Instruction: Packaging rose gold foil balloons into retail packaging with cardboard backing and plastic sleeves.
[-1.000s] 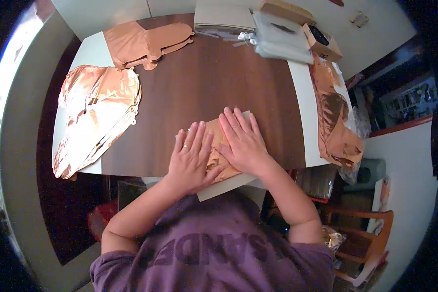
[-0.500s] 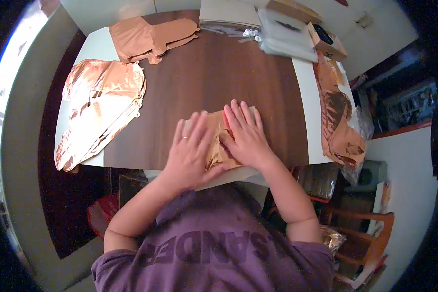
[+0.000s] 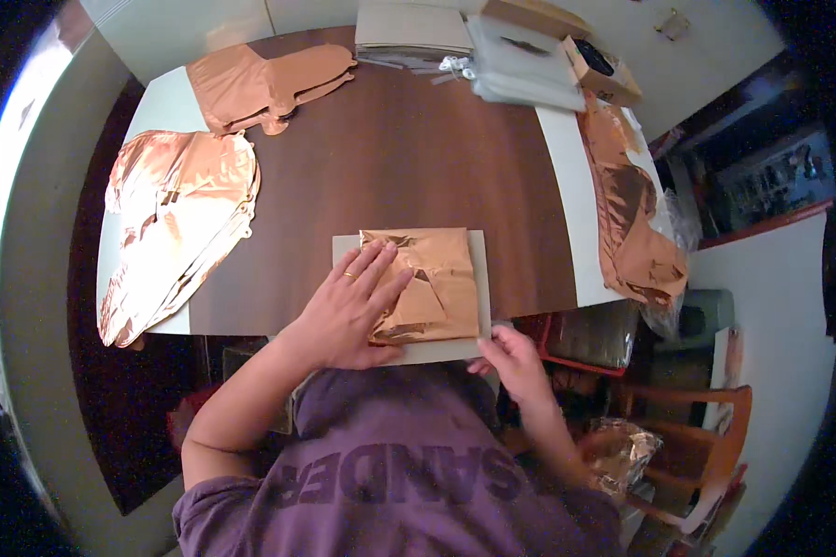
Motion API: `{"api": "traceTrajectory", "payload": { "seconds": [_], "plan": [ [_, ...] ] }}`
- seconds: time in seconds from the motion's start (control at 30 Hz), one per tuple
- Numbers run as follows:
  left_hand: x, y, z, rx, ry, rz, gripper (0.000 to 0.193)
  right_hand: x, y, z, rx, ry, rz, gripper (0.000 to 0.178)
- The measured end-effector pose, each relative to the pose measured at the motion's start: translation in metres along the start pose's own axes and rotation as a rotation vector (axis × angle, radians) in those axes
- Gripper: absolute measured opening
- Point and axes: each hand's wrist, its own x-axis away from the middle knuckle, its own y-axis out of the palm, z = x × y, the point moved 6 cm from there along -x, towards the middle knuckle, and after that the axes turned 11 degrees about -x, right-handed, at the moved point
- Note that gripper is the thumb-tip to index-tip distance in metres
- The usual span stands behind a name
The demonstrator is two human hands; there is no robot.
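Note:
A copper-coloured foil sheet [image 3: 450,278], folded into a near-square packet, lies on a light grey card [image 3: 478,269] at the table's front edge. The card shows as a border around the packet and overhangs the edge toward me. My left hand [image 3: 348,306] rests flat on the packet's left part, fingers stretched out, with a ring on one finger. At the card's near right corner my right hand [image 3: 515,362] has its thumb and fingers closed about the edge. Part of those fingers is hidden.
Shiny copper foil balloons [image 3: 181,218] lie flat at the left, with more matte ones [image 3: 269,84] behind them. Another foil piece [image 3: 636,213] hangs along the right side. Cardboard [image 3: 413,28], clear plastic bags [image 3: 525,65] and a small open box [image 3: 604,74] stand at the back. A wooden chair [image 3: 729,436] is at the right.
Both hands were pressing on the foil packet. My right hand has left it and moved down to the card's near right corner, uncovering the packet. My left hand remains on top.

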Motion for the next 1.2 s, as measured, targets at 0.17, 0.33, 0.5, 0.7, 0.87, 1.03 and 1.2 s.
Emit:
{"api": "traceTrajectory", "payload": {
  "seconds": [0.17, 0.33, 0.5, 0.7, 0.87, 1.03, 1.2],
  "plan": [
    [0.001, -0.016, -0.002, -0.087, 0.067, 0.067, 0.086, -0.003, 0.012, -0.009, -0.182, 0.01, 0.001, 0.018],
    [0.003, -0.015, -0.005, -0.09, 0.115, 0.135, 0.078, 0.027, -0.068, -0.057, -0.012, 0.009, 0.138, 0.02],
    [0.013, -0.011, -0.006, -0.064, 0.138, 0.298, 0.066, 0.04, -0.152, -0.115, 0.144, -0.224, 0.491, 0.025],
    [0.013, -0.01, -0.001, -0.097, 0.155, 0.355, 0.055, -0.064, -0.129, -0.112, 0.226, -0.254, 0.381, 0.019],
    [0.012, -0.013, -0.002, -0.151, 0.109, 0.43, 0.052, -0.096, -0.029, -0.1, 0.626, 0.082, -0.057, 0.02],
    [0.008, -0.023, -0.01, -0.203, 0.051, 0.354, 0.049, -0.087, 0.008, -0.108, 0.87, 0.17, -0.163, 0.024],
    [0.006, -0.009, -0.013, -0.188, 0.07, 0.34, 0.045, -0.082, 0.029, -0.156, 1.104, -0.728, 0.187, 0.021]
  ]
}}
